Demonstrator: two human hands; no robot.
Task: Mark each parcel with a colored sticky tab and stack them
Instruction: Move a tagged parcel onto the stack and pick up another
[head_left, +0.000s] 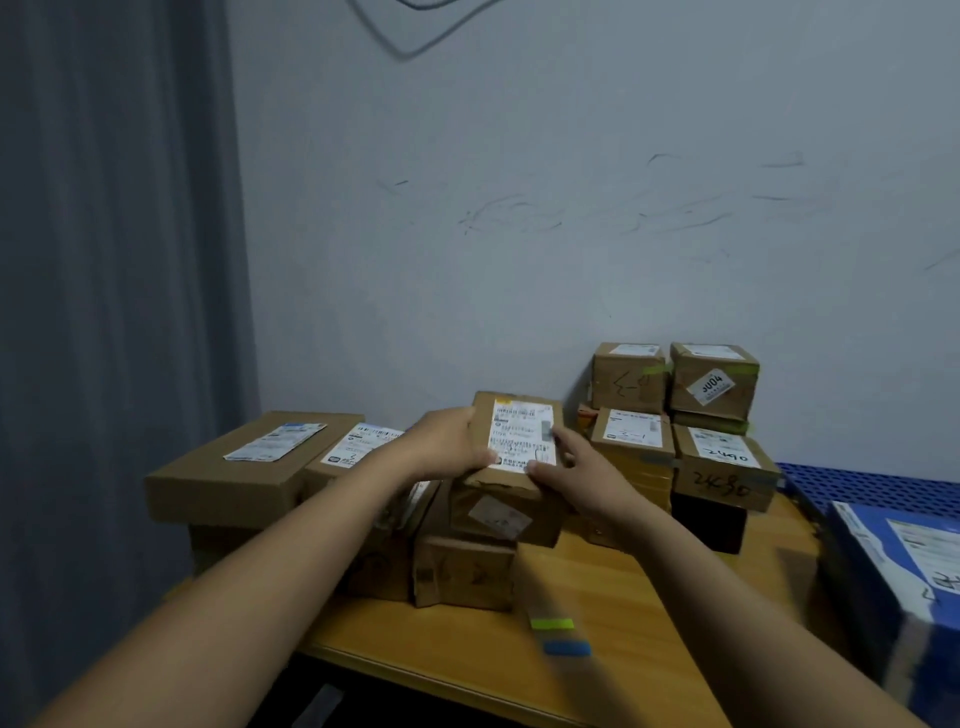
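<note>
The left hand (447, 441) and the right hand (587, 480) clasped a cardboard parcel (517, 436) at the top of the middle pile (488, 525)
Their fingers curled round its left and right edges. Taller parcel stacks (680, 415) stood just to its right against the wall (519, 260), flat boxes (234, 467) to its left. The sticky tab strip (558, 626) lay blurred on the bare wooden table (665, 597), in front of the pile and near the front edge

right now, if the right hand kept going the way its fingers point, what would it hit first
The held parcel: the right hand grips its right edge, fingers pointing up and left across its top. Beyond it in that line is the left hand, though depth is unclear.
</note>
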